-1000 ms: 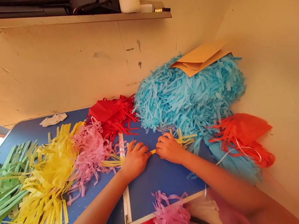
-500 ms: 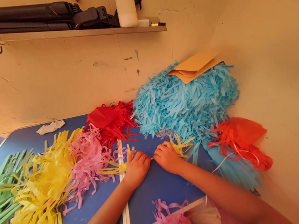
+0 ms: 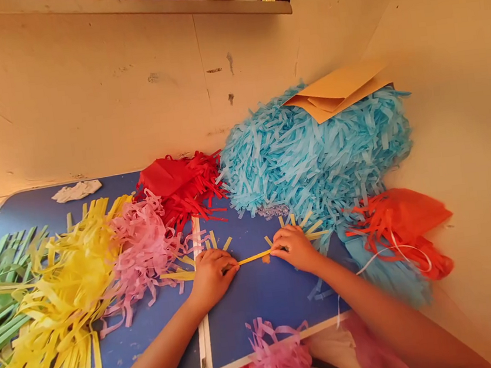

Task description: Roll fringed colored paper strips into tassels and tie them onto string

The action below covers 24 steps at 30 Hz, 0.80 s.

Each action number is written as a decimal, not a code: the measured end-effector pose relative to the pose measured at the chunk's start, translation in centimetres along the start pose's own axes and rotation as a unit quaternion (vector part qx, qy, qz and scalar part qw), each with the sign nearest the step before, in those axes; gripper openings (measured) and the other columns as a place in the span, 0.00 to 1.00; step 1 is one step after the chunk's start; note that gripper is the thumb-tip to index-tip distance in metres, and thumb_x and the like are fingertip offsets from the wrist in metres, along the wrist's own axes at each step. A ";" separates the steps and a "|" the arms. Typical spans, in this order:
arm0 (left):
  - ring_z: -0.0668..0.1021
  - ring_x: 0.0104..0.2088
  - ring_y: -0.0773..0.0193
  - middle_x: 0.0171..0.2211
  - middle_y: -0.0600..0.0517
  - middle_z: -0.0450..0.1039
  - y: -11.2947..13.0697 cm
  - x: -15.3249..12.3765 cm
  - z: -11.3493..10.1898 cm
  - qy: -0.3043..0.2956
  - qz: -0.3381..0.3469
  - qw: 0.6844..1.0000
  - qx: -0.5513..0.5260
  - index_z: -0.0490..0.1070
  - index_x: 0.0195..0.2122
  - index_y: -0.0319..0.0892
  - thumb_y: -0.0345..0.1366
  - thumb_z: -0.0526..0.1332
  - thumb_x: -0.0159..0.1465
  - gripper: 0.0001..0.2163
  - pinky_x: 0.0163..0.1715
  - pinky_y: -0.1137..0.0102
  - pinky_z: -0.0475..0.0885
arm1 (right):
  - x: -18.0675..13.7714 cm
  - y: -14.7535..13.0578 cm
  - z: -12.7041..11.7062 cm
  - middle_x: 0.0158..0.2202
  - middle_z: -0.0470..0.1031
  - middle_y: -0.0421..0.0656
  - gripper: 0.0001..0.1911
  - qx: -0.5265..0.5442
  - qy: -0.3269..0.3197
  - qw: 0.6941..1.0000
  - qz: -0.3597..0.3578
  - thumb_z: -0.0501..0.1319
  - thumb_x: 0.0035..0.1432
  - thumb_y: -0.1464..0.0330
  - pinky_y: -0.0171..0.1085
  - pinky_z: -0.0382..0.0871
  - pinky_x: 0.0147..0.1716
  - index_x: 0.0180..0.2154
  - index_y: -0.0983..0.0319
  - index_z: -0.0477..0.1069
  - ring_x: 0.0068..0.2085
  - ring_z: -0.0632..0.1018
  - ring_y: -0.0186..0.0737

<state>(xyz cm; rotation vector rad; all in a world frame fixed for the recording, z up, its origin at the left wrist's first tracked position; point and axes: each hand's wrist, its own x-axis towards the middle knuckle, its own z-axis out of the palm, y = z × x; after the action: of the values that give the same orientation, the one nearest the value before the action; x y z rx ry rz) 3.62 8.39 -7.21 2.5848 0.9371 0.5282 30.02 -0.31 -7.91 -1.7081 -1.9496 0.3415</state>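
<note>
A narrow yellow paper band [image 3: 254,258] stretches between my two hands, low over the blue table [image 3: 250,301]. My left hand [image 3: 214,275] pinches its left end, and cut yellow fringe fans out behind those fingers. At the other end my right hand [image 3: 295,248] pinches the band too, with yellow fringe strips [image 3: 315,226] spreading beyond it. The two pieces of fringe look like ends of one tissue-paper tassel; my hands partly hide them. Beneath the band near my right fingertips shows a small tan spot.
A large pile of light-blue fringe [image 3: 313,158] with a folded orange paper [image 3: 337,94] on top stands behind. Red [image 3: 175,186], pink [image 3: 148,242], yellow [image 3: 75,286] and green tassels lie leftward. Orange tissue [image 3: 409,218] and white string sit right; pink fringe [image 3: 279,354] hangs at the front edge.
My hands have moved apart, and more of the yellow band shows between them. The fringe at both ends is spread wider. The camera view has tilted slightly downward.
</note>
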 end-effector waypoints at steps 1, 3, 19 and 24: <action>0.77 0.36 0.59 0.33 0.51 0.79 0.2 0.0 0.0 0.004 -0.012 1.000 0.007 0.79 0.29 0.48 0.42 0.60 0.65 0.11 0.40 0.62 0.65 | 0.1 -0.2 -0.2 0.34 0.77 0.40 0.05 -0.004 -0.010 1.000 0.008 0.67 0.59 0.68 0.42 0.58 0.42 0.29 0.56 0.79 0.40 0.73 0.40; 0.77 0.37 0.58 0.33 0.51 0.79 0.7 -0.1 0.0 0.013 -0.031 0.999 0.022 0.79 0.30 0.48 0.42 0.59 0.65 0.11 0.40 0.61 0.64 | 0.2 -0.7 -0.5 0.36 0.77 0.40 0.06 -0.022 -0.040 0.998 0.037 0.65 0.60 0.68 0.42 0.58 0.44 0.30 0.56 0.79 0.41 0.73 0.40; 0.72 0.41 0.57 0.33 0.52 0.75 3.2 1.5 -0.5 -0.034 0.165 0.970 0.174 0.77 0.40 0.49 0.34 0.55 0.69 0.11 0.52 0.51 0.59 | 2.6 -4.7 -1.5 0.43 0.78 0.40 0.05 -0.127 -0.084 0.988 0.000 0.68 0.55 0.66 0.50 0.51 0.52 0.37 0.53 0.78 0.52 0.68 0.49; 0.72 0.42 0.57 0.35 0.51 0.77 3.4 1.8 0.1 -0.006 0.159 0.978 0.132 0.78 0.38 0.47 0.32 0.56 0.67 0.10 0.55 0.49 0.58 | 2.2 -4.7 0.3 0.31 0.78 0.40 0.12 -0.180 -0.085 0.965 -0.168 0.57 0.65 0.73 0.50 0.47 0.56 0.30 0.58 0.76 0.40 0.71 0.40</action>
<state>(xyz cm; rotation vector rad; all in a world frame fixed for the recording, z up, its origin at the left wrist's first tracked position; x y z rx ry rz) 6.79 7.05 -5.43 3.0001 0.6266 0.4960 25.73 1.11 -5.30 -1.5507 -2.5036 0.0054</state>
